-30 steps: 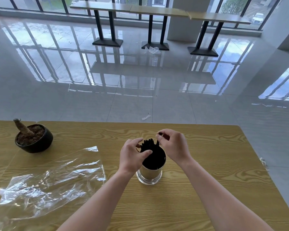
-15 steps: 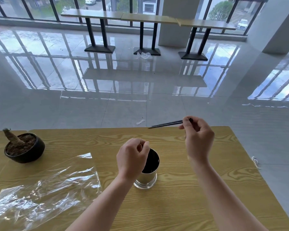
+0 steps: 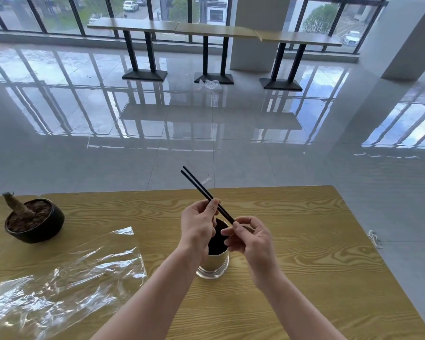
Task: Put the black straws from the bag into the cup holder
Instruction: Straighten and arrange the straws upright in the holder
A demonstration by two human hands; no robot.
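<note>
Two black straws point(image 3: 196, 184) slant up and to the left above the shiny metal cup holder point(image 3: 215, 262), which stands on the wooden table point(image 3: 304, 241). My left hand point(image 3: 198, 225) pinches the straws near their middle, just above the holder's rim. My right hand point(image 3: 249, 238) grips their lower end over the right side of the holder. The holder's inside looks dark, and I cannot tell whether straws are in it. The clear plastic bag point(image 3: 59, 278) lies flat and crumpled on the table to the left.
A black bowl-shaped pot point(image 3: 35, 220) with soil and a cut stem sits at the table's far left. The table's far edge runs just behind my hands, its right edge slants away at the right. Beyond lies a glossy tiled floor with high tables point(image 3: 214, 30) by the windows.
My right hand has lifted two straws out of the holder and brought them back over it, turning them from level to slanted. My left hand has moved from the rim to pinch them.
</note>
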